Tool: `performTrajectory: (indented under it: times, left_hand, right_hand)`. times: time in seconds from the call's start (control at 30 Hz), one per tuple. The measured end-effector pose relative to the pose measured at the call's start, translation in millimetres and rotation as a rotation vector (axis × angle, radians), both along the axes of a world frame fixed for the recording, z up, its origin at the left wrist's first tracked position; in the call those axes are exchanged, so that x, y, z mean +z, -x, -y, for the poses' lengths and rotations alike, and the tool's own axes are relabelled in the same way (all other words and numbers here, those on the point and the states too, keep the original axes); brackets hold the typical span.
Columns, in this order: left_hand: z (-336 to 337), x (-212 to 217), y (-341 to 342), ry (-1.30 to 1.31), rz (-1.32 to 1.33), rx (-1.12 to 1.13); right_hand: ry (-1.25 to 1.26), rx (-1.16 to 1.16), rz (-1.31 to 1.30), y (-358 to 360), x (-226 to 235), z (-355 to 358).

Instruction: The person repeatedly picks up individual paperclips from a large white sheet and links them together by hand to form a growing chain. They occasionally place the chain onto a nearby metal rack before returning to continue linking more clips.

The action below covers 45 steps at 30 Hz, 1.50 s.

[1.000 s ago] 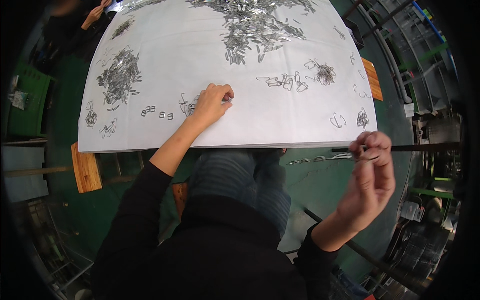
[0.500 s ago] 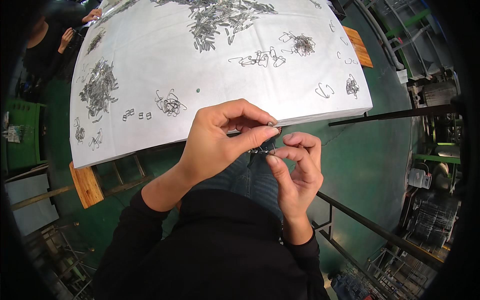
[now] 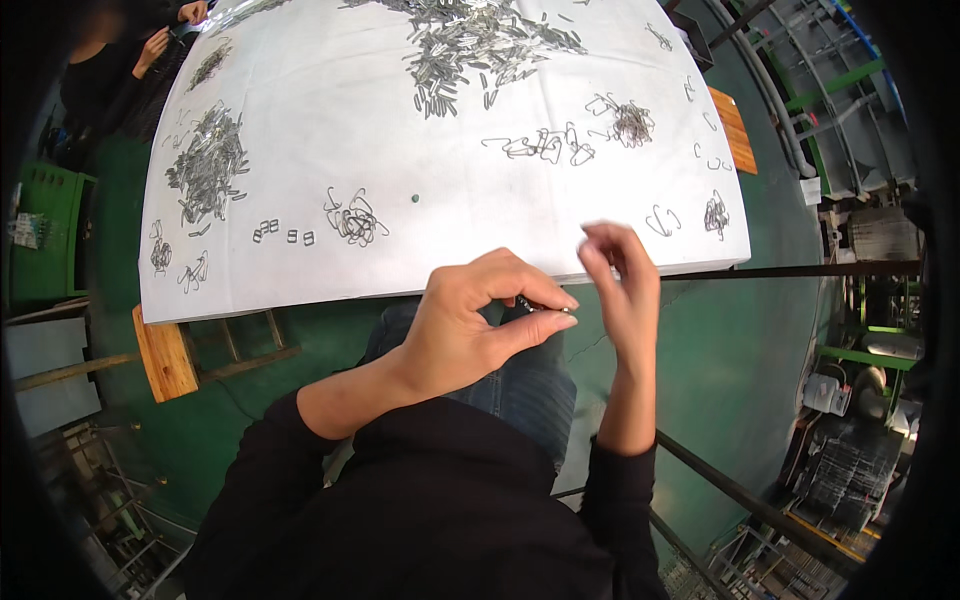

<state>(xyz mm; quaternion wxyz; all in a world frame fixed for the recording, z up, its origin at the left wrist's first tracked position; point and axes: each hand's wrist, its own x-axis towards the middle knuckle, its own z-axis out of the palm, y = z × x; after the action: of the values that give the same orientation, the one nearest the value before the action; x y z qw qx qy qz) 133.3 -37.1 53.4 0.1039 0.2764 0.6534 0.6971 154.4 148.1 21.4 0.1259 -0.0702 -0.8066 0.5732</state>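
Note:
My left hand (image 3: 475, 315) is over my lap, just off the table's near edge. Its thumb and fingers pinch a small dark metal piece (image 3: 526, 304), mostly hidden by the fingers. To its right my right hand (image 3: 625, 275) is raised over the near edge, apart from the left. Motion smears its fingertips, so whether they hold anything does not show. The closest wire hooks to it are a few loose ones (image 3: 662, 220) and a small pile of bent wires (image 3: 716, 216) at the table's right.
The white-covered table (image 3: 420, 260) carries a wide heap of metal clips (image 3: 450, 60), another clip pile (image 3: 208, 165), tangled wire hooks (image 3: 355, 217), more hooks (image 3: 550, 146) and several small frames (image 3: 300, 237). Another person's hand (image 3: 153, 48) is at the far left. Wooden stools (image 3: 165, 355) stand beside the table.
My right hand has let go of the piece in my left hand and moved up and right toward the table. The left hand keeps its pinch.

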Motion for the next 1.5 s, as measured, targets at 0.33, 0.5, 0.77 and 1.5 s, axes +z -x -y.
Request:
performTrajectory:
  times: [0.33,0.5,0.77,1.5]
  left_hand:
    - [-2.4,-19.5,-14.9,0.072,0.033,-0.011]
    - [0.4,-21.2,-14.7,0.112,0.049,-0.019]
    - [-1.8,-25.1,-16.6,0.132,-0.022,0.08]
    - [-11.0,-21.5,-12.2,0.068,-0.213,0.109]
  right_hand:
    - [-1.111,0.452,0.255,211.8,-90.2,23.4]
    - [-0.948,0.422,0.055,179.1,-68.6,28.8]
    - [0.367,0.189,0.1,57.0,3.6,10.9]
    - [0.36,-0.193,-0.283,-59.5,18.9,50.4]
